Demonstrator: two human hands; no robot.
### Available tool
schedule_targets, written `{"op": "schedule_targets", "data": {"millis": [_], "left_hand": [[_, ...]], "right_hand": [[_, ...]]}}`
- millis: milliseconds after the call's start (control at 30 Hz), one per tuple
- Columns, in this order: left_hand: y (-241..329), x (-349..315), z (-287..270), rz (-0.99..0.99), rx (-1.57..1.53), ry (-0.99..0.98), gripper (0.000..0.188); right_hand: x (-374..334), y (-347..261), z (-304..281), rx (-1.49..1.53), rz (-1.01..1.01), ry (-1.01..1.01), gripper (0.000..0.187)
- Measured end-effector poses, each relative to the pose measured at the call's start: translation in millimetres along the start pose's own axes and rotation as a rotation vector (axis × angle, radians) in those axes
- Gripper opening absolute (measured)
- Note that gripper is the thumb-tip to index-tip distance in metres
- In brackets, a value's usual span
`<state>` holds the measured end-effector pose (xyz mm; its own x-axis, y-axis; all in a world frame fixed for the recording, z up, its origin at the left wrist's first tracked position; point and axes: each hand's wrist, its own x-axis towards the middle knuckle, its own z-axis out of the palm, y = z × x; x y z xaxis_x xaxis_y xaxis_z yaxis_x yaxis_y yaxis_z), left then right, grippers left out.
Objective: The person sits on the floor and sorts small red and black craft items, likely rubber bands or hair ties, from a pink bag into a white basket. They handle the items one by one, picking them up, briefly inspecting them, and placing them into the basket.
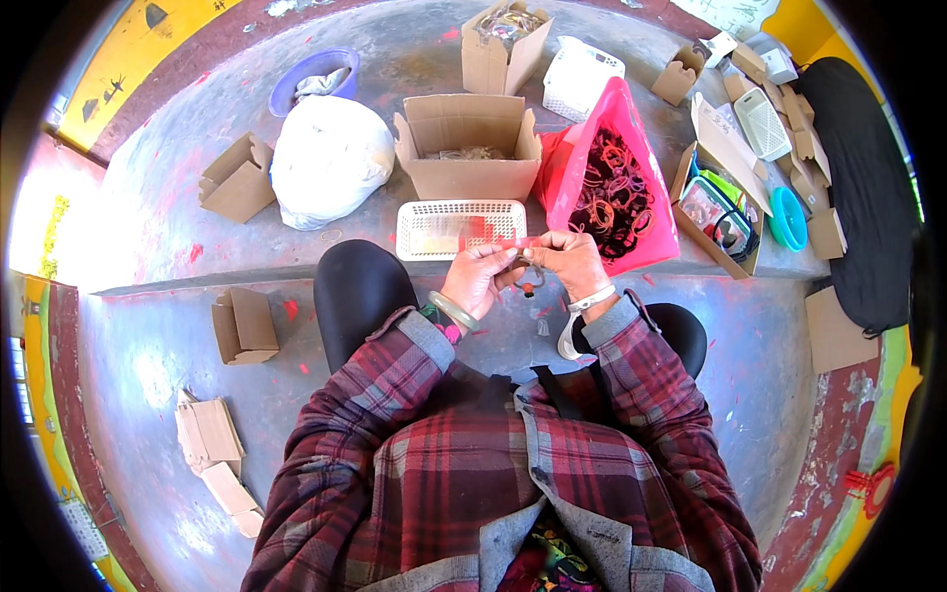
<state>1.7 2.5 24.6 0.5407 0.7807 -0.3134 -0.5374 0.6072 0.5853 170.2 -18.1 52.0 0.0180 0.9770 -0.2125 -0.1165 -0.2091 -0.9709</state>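
My left hand (476,278) and my right hand (572,260) meet in front of me, fingertips pinched. Between them hangs a thin grey-brown hair tie (539,273) with a small orange bead at its bottom. A red strip shows at the fingertips of both hands; whether it is held or lies behind them I cannot tell. Just beyond, a white slotted plastic basket (412,233) stands on the raised step, with something clear and red inside. To the right leans an open pink bag (646,128) full of dark, red and orange hair ties.
Behind the basket stands an open cardboard box (456,181). A white sack (330,163) and purple basin (279,91) are at left. At right are a box of packets (742,259), a turquoise bowl (788,219) and stacked cartons. The step's edge (227,280) runs before my knees.
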Motion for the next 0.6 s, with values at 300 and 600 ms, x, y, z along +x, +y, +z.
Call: {"op": "schedule_targets", "data": {"millis": [300,600], "left_hand": [[1.9,-0.4,2.4,-0.046,-0.067,0.028,0.017],[0.3,-1.3,4.3,0.044,0.014,0.063,0.016]], "right_hand": [[-2.4,-5.5,2.2,-0.051,-0.026,-0.034,0.013],[2.8,6.5,-0.9,-0.164,-0.026,-0.096,0.015]]}}
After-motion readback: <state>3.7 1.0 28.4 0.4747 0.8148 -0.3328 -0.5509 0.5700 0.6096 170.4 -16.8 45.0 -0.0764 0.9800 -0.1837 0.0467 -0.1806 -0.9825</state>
